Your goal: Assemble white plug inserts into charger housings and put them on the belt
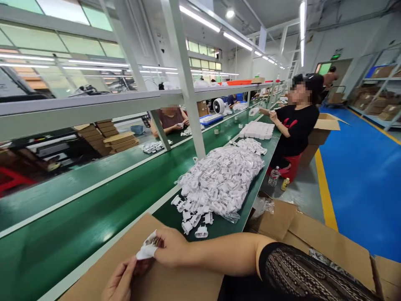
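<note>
Meeting above a brown cardboard sheet (184,282): two bare hands, fingertips near together. Left hand (120,282): thumb and finger closed on the lower edge of a small white piece (146,252). Right hand (171,247): curled, thumb and finger at the same piece; whether these pinch it or are covered by it cannot be told. Right sleeve (300,267): black, patterned, openwork.

Beyond the right hand, on the dark green bench top (250,205): loose white plug-like parts (201,232), scattered; directly behind them, one large clear bag (222,179), heaped with similar white pieces. Farther along: white boxes (257,130), packed side by side.

Alongside, to the left: one green belt (125,188), lengthwise, pale-edged. Across it: one seated person (171,119), sleeveless top, hands raised near small white parts. Right side, farther down: one person in a black T-shirt (296,119), on a red seat. Floor items: clear bottle (274,177), yellow bottle (285,184), open cardboard cartons (332,238).
</note>
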Tool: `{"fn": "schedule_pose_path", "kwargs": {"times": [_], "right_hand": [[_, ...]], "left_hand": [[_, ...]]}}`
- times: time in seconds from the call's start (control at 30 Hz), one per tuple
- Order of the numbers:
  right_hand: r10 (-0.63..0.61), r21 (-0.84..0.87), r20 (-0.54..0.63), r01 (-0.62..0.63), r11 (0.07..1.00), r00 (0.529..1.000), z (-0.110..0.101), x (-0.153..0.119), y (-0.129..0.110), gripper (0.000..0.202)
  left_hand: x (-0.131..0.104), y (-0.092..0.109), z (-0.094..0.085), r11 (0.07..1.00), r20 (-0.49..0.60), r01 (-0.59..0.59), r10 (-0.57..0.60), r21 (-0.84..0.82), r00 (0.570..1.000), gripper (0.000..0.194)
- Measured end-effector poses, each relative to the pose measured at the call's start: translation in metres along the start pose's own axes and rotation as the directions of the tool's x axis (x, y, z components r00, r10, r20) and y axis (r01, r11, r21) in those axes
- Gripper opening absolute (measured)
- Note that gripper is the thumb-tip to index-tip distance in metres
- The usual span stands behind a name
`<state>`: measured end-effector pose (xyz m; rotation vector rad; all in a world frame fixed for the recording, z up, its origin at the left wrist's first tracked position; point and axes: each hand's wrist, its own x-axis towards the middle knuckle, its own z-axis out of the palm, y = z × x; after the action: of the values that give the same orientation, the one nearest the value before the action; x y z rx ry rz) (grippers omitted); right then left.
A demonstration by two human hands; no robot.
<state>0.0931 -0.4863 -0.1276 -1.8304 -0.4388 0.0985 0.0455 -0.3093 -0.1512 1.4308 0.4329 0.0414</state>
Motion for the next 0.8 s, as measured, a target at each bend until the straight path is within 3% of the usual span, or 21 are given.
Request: {"fn": "schedule_pose_path", "kwargs": {"times": [0.1, 0.27, 0.53, 0.8], "right_hand": [[0.018, 0.006, 0.016, -0.019, 1.000, 1.000, 0.000, -0.002, 0.000, 0.023], [0.035, 0.013, 0.029, -0.035, 0.999, 0.999, -0.001, -0.003, -0.004, 0.021], [0.051, -0.012, 0.038, -0.051, 0.999, 0.998, -0.005, -0.004, -0.009, 0.018], [0.101, -0.036, 0.065, -0.099, 0.994, 0.993, -0.006, -0.005, -0.009, 0.027]], "left_hand": [[-0.006, 0.007, 0.002, 0.998, 0.068, -0.046, 0.044, 0.038, 0.997, 0.069], [-0.014, 0.013, 0.005, 0.999, 0.072, -0.051, 0.052, -0.014, 0.996, 0.066], [-0.011, 0.006, 0.000, 0.997, 0.101, -0.057, 0.051, 0.059, 0.994, 0.063], [-0.008, 0.004, -0.007, 1.000, 0.095, 0.007, -0.009, 0.026, 0.995, 0.063]]}}
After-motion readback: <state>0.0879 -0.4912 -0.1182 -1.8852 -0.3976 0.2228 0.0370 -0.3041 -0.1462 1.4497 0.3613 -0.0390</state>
